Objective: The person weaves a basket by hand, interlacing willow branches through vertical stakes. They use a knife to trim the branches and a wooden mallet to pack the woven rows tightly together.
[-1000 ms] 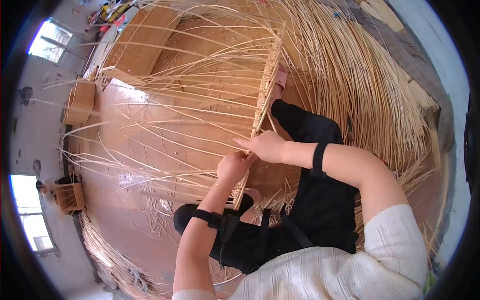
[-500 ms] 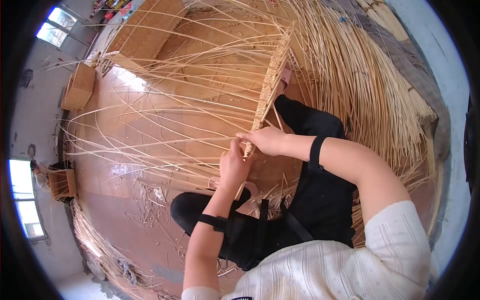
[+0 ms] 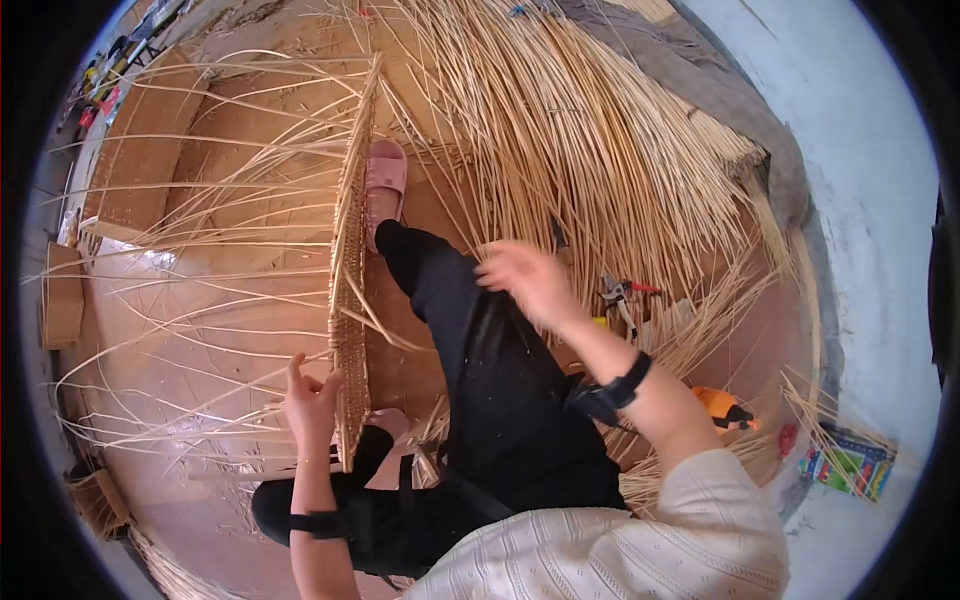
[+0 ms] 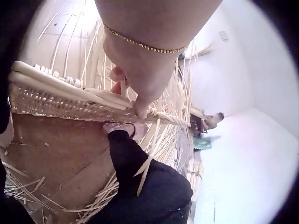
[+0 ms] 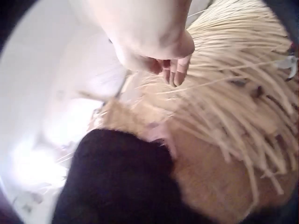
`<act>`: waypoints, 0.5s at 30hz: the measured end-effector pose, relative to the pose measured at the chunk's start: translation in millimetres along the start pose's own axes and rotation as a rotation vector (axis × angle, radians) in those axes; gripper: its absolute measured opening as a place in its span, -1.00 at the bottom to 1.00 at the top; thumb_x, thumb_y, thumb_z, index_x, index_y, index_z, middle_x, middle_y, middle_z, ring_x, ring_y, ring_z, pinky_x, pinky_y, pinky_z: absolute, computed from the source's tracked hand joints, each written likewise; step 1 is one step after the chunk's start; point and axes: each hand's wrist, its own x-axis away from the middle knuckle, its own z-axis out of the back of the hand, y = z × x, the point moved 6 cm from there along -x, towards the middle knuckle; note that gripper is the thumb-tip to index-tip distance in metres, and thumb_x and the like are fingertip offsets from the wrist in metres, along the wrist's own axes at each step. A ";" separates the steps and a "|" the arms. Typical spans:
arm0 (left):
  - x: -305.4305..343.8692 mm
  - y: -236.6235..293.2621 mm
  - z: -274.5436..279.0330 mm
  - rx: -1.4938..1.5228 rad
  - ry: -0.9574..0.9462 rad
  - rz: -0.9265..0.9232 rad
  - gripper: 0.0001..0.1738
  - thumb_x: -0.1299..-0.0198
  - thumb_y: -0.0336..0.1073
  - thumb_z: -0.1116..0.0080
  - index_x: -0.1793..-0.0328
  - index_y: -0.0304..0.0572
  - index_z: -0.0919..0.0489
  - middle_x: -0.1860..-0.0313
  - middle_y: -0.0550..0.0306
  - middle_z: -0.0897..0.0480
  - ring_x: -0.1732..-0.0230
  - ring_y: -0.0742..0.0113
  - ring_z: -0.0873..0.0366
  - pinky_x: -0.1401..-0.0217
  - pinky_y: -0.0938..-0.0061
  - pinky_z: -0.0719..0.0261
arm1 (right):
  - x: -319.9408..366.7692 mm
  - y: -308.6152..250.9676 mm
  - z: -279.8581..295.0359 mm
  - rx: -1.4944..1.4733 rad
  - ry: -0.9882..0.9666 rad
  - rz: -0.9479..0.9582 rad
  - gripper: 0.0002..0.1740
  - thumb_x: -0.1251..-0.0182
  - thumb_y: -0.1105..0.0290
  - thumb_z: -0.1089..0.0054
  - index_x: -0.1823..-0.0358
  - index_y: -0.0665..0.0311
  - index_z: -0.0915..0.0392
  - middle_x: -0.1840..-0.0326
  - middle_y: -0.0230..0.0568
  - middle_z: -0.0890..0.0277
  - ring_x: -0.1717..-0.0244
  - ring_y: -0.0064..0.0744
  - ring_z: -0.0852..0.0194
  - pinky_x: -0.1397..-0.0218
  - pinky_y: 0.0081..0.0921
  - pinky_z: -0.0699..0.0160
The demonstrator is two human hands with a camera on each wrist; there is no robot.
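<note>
A long narrow woven wicker panel [image 3: 348,310] stands across the floor in front of the person, with loose willow-like rods [image 3: 235,245] fanning out from its far side. Near its closer end, the left hand [image 3: 312,408] holds the woven rim. In the left wrist view the thumb [image 4: 141,108] lies on the near side of the rim and curled fingers [image 4: 117,77] show beyond it. The right hand [image 3: 530,285] is away from the panel, raised over the person's knee on the right, its fingers loosely bent around nothing. A short rod end [image 3: 375,320] juts from the panel.
A big spread of loose rods [image 3: 600,140] covers the floor at the right. Red-handled pruning shears [image 3: 620,298], an orange tool [image 3: 722,408] and a colourful packet [image 3: 850,462] lie nearby. A woven box [image 3: 150,150] stands far left. A pink slipper [image 3: 387,170] is beside the panel.
The right hand has left the panel and swung right toward the rods. The left hand stays at the panel's near part. The head view has turned right, bringing the shears and orange tool into sight.
</note>
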 end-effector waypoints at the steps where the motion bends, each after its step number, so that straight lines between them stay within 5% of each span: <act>1: -1.5 -0.9 0.6 -0.006 0.002 0.019 -0.21 -0.07 -0.16 -0.48 -0.40 -0.27 -0.40 0.67 0.18 -0.50 0.62 0.40 -0.43 0.47 0.38 -0.39 | 1.9 7.2 55.5 0.229 0.252 -0.045 -0.65 -0.55 0.38 -0.02 -0.27 0.36 -0.47 0.01 -0.06 -0.65 0.12 -0.38 -0.65 0.00 -0.46 -0.67; 3: -0.4 -4.0 -4.0 0.059 -0.021 0.058 -0.24 -0.06 -0.27 -0.47 -0.38 -0.32 -0.41 0.65 0.25 -0.51 0.59 0.53 -0.39 0.49 0.49 -0.36 | 6.4 87.6 169.8 0.488 0.457 -0.251 -0.59 -0.51 0.38 -0.04 -0.31 0.35 -0.46 0.04 -0.04 -0.69 0.09 -0.33 -0.68 0.05 -0.43 -0.63; 5: -0.8 0.4 -8.6 0.120 0.001 0.075 -0.25 -0.05 -0.30 -0.48 -0.38 -0.32 -0.42 0.64 0.27 -0.50 0.58 0.56 -0.38 0.48 0.54 -0.35 | 2.9 156.4 236.6 0.979 0.464 -0.278 -0.41 -0.36 0.24 -0.19 -0.36 0.36 -0.41 -0.01 0.14 -0.66 0.00 -0.04 -0.66 -0.07 -0.24 -0.58; 6: 0.6 1.2 -7.2 0.186 0.014 0.073 -0.26 -0.04 -0.34 -0.48 -0.37 -0.31 -0.42 0.63 0.30 -0.49 0.57 0.58 -0.37 0.48 0.58 -0.34 | -3.9 160.1 237.8 1.086 0.411 -0.392 -0.39 -0.33 0.23 -0.18 -0.36 0.33 -0.42 -0.02 0.18 -0.64 -0.02 0.05 -0.64 -0.08 -0.18 -0.57; 8: -1.0 -14.5 -9.1 0.212 0.001 0.087 -0.22 -0.03 -0.34 -0.51 -0.40 -0.29 -0.41 0.63 0.31 -0.46 0.57 0.58 -0.36 0.46 0.60 -0.36 | -23.9 167.0 225.7 1.182 0.317 -0.373 -0.66 -0.30 0.25 -0.07 0.01 0.22 -0.66 -0.02 0.16 -0.63 -0.12 0.18 -0.57 -0.15 -0.08 -0.52; 9: -1.2 -12.2 -5.7 0.175 -0.002 0.112 -0.21 -0.02 -0.33 -0.52 -0.40 -0.27 -0.41 0.62 0.31 -0.47 0.56 0.57 -0.37 0.45 0.59 -0.36 | -33.4 206.2 244.6 0.987 0.310 -0.541 -0.62 -0.31 0.27 -0.13 -0.09 0.28 -0.60 -0.05 0.18 -0.61 -0.13 0.18 -0.55 -0.16 -0.07 -0.52; 11: -3.5 -6.0 -2.9 0.137 -0.020 0.151 -0.18 -0.01 -0.31 -0.53 -0.42 -0.24 -0.40 0.61 0.30 -0.47 0.55 0.55 -0.38 0.44 0.58 -0.37 | -48.0 242.0 252.9 1.343 0.327 -0.424 -0.47 -0.31 0.28 -0.27 -0.24 0.41 -0.45 -0.08 0.34 -0.54 -0.11 0.25 -0.52 -0.19 -0.06 -0.52; 14: -7.3 4.9 2.0 0.092 -0.029 0.176 -0.15 -0.01 -0.29 -0.54 -0.45 -0.22 -0.38 0.61 0.30 -0.48 0.54 0.54 -0.39 0.43 0.57 -0.37 | -71.5 264.2 254.0 1.423 0.304 -0.408 -0.52 -0.33 0.31 -0.22 -0.20 0.46 -0.46 -0.03 0.33 -0.56 -0.01 0.23 -0.58 -0.06 -0.03 -0.60; 15: -8.2 5.2 2.4 0.081 -0.035 0.186 -0.14 -0.01 -0.29 -0.54 -0.46 -0.21 -0.38 0.61 0.29 -0.48 0.54 0.54 -0.40 0.42 0.56 -0.38 | -72.8 265.5 257.9 1.247 0.316 -0.617 -0.54 -0.31 0.33 -0.18 -0.16 0.46 -0.45 0.02 0.29 -0.57 0.09 0.21 -0.58 -0.01 -0.04 -0.58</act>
